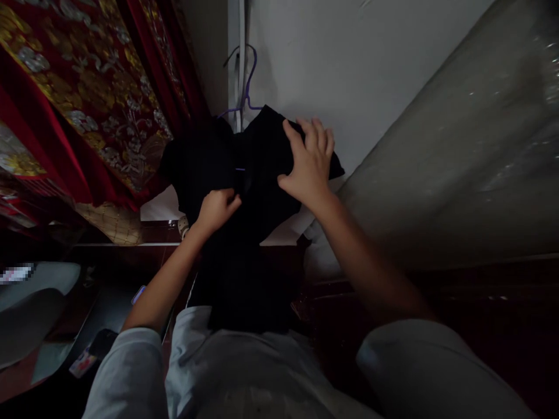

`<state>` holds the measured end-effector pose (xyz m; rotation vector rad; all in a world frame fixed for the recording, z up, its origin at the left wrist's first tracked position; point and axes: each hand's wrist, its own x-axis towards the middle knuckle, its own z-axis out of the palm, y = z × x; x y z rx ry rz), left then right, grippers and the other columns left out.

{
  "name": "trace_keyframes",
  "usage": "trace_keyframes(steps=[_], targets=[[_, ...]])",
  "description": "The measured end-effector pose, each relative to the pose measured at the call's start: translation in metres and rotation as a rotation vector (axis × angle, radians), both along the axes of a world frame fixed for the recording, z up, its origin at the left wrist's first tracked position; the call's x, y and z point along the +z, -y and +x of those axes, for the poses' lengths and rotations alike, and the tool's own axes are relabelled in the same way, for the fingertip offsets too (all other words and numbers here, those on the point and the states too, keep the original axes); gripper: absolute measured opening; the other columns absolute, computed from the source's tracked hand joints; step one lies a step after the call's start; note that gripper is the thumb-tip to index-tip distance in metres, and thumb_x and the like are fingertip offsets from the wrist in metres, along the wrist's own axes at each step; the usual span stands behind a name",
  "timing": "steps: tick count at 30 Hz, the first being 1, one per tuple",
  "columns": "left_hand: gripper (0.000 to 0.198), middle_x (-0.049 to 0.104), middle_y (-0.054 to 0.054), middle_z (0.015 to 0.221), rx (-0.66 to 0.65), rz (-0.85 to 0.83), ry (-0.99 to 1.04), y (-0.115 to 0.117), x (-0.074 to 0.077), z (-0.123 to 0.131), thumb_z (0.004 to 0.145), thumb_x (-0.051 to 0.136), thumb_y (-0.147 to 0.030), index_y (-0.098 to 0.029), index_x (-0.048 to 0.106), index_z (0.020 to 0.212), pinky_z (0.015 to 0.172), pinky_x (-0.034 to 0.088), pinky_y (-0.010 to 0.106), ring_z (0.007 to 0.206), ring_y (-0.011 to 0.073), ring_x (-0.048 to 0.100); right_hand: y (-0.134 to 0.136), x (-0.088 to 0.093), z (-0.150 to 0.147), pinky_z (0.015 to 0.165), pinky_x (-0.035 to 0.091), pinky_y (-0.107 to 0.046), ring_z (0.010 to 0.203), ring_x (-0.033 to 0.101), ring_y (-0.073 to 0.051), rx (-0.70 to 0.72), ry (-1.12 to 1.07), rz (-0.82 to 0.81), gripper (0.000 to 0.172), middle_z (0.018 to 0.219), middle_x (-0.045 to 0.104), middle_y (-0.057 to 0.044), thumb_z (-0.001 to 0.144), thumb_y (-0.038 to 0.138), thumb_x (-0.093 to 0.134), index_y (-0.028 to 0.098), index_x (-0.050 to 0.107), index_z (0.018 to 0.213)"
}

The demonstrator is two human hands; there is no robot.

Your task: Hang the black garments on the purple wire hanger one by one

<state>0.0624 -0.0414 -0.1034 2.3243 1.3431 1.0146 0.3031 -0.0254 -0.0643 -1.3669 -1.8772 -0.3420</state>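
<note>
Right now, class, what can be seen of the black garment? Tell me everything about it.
The black garment looks like matte cloth, with short, sleeve-like ends to either side. It hangs upright from a purple hanger before a pale wall. The left hand is curled at its front, seemingly pinching cloth; the right hand is spread over the other side. Its lower edge and finer details are lost in darkness.

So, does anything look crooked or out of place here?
Perhaps slightly: the black short-sleeved cloth garment looks lopsided on the thin purple hanger, its top peaking higher toward the picture's right. The spread right hand is over that side. No spill or damage shows in this dim light.
</note>
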Motion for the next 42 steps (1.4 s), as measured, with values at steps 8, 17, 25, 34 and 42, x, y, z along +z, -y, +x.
trace_keyframes(steps=[8,17,25,34,42], targets=[[0.043,0.038,-0.003,0.060,-0.057,-0.082,0.389,0.019,-0.022,0.002,0.095,0.056,-0.039,-0.019,0.040,0.061,0.059,0.028,0.027,0.060,0.0120,0.037,-0.013,-0.086,-0.062,0.077,0.052,-0.033,0.081,0.062,-0.021,0.166,-0.846,-0.372,0.025,0.081,0.064,-0.006,0.092,0.043,0.062,0.018,0.064,0.090],[0.029,0.072,0.007,0.094,0.058,-0.179,0.852,0.045,-0.073,0.000,0.100,0.054,-0.044,-0.018,0.066,0.104,0.088,0.053,0.030,0.089,0.0185,0.069,0.047,-0.155,-0.116,0.043,0.026,-0.024,0.041,0.037,-0.009,0.258,-1.254,-0.889,0.048,0.046,0.046,0.001,0.088,0.054,0.061,0.020,0.051,0.056],[0.034,0.071,0.011,0.116,0.013,-0.198,0.710,0.071,-0.118,0.008,0.078,0.061,-0.012,-0.018,0.067,0.111,0.106,0.052,0.037,0.115,0.0248,0.068,0.078,-0.145,-0.117,0.045,0.024,-0.024,0.044,0.031,-0.006,0.282,-1.373,-0.750,0.057,0.044,0.036,0.005,0.071,0.058,0.076,0.022,0.038,0.048],[0.024,0.071,0.009,0.112,0.103,-0.066,0.712,0.075,-0.115,0.011,0.094,0.059,-0.019,-0.021,0.062,0.118,0.098,0.054,0.035,0.106,0.0222,0.070,0.088,-0.122,-0.121,0.049,0.030,-0.026,0.047,0.036,-0.008,0.451,-1.263,-0.726,0.067,0.046,0.040,0.002,0.075,0.079,0.070,0.020,0.048,0.052],[0.018,0.073,0.008,0.101,0.152,-0.142,0.658,0.073,-0.116,0.016,0.094,0.062,-0.022,-0.020,0.064,0.111,0.088,0.056,0.033,0.095,0.0222,0.072,0.089,-0.125,-0.113,0.046,0.023,-0.024,0.046,0.033,-0.007,0.569,-1.384,-0.727,0.048,0.051,0.041,0.005,0.079,0.063,0.074,0.015,0.069,0.077]])
